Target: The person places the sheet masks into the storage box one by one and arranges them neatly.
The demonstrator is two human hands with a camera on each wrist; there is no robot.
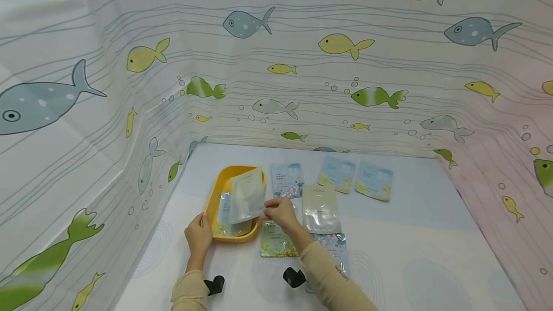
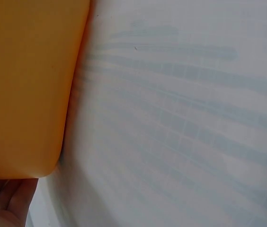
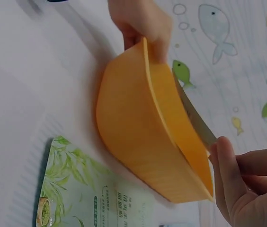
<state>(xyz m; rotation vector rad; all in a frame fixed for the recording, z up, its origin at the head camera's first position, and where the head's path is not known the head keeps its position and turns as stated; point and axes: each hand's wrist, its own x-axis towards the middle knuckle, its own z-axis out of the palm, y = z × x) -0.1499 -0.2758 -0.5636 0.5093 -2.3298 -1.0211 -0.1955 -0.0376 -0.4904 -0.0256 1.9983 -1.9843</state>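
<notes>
A yellow-orange plastic basin (image 1: 210, 209) stands on the left of the white table. My left hand (image 1: 199, 235) grips its near left rim, thumb at the edge; the left wrist view shows fingers against the basin's outer wall (image 2: 27, 90). My right hand (image 1: 281, 212) pinches the lower right edge of a pale cream sachet (image 1: 247, 196), held tilted over the basin. Beneath it, a blue sachet (image 1: 223, 212) lies inside the basin, partly covered. In the right wrist view, the cream sachet (image 3: 195, 116) shows edge-on above the rim, between fingertips and thumb.
Right of the basin lie a green leafy sachet (image 1: 276, 241), a blue floral sachet (image 1: 287, 179) and another cream sachet (image 1: 321, 210). A second floral sachet (image 1: 337, 248) is partly under my right arm. Two blue sachets (image 1: 337, 173) lie farther back. Fish-printed sheeting (image 1: 302, 109) walls the table.
</notes>
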